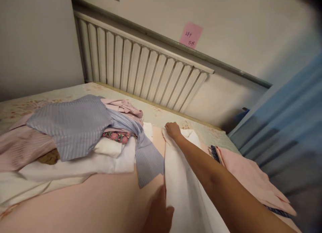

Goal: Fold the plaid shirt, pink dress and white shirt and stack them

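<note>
A white garment (177,179) lies lengthwise on the peach-pink sheet. Its far left corner is pinched by my right hand (172,129), whose fingers are curled in; my right forearm crosses above the cloth. Low in the view, my left hand (159,216) rests at the garment's near left edge. Its thumb stands apart from the stretched fingers, which are dim and partly cut off by the frame. Just left of the garment, a blue-grey striped shirt (75,117) trails a sleeve (149,162) close to that edge.
Under the striped shirt are heaped pink clothes (22,145), white clothes (100,166) and a red patterned cloth (117,136). Folded pink fabric (251,176) lies at right, near a blue curtain (284,125). A radiator (143,66) and wall bound the bed's far side.
</note>
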`<state>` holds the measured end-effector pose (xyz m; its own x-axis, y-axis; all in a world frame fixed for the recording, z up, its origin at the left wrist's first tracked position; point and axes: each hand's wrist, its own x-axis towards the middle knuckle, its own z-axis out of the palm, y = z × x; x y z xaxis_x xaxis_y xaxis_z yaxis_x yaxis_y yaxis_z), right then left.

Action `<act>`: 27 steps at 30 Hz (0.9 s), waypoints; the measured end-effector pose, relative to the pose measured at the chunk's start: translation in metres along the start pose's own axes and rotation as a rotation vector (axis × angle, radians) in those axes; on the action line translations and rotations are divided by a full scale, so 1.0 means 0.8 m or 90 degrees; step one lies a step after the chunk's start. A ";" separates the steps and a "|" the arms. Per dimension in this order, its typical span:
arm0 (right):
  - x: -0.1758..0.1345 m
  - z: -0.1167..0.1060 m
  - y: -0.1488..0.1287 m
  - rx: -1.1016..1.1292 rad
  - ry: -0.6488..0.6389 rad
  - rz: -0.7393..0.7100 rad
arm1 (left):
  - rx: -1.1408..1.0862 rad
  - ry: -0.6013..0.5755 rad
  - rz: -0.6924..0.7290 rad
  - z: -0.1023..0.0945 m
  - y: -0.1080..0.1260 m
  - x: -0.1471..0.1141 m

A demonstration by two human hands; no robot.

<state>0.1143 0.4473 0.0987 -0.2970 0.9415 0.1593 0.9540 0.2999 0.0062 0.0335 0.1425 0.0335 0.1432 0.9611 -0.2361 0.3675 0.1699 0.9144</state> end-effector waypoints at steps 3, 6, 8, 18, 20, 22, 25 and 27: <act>0.017 0.019 -0.001 -0.009 -0.024 0.001 | 0.000 0.003 -0.006 0.006 -0.006 0.004; 0.034 0.034 0.002 0.004 -0.060 0.005 | 0.006 -0.022 -0.027 0.011 -0.017 0.009; 0.047 0.040 0.007 0.027 -0.083 0.006 | 0.014 -0.042 -0.045 0.013 -0.027 0.013; 0.047 0.078 0.046 0.174 0.043 0.053 | 0.001 -0.065 -0.059 0.009 -0.036 0.016; 0.043 0.078 0.049 0.192 0.080 0.051 | 0.014 -0.033 -0.065 0.010 -0.029 0.012; 0.040 0.069 0.055 0.200 0.123 0.050 | 0.032 -0.002 -0.069 0.011 -0.023 0.009; 0.030 0.050 0.068 0.195 0.177 0.035 | 0.053 0.017 -0.058 0.012 -0.019 0.006; 0.013 0.044 0.073 0.191 0.187 0.003 | 0.066 0.021 -0.046 0.013 -0.019 0.006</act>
<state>0.1656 0.4798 0.0656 -0.2266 0.8719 0.4341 0.8880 0.3681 -0.2757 0.0380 0.1423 0.0152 0.0831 0.9539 -0.2884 0.4696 0.2178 0.8556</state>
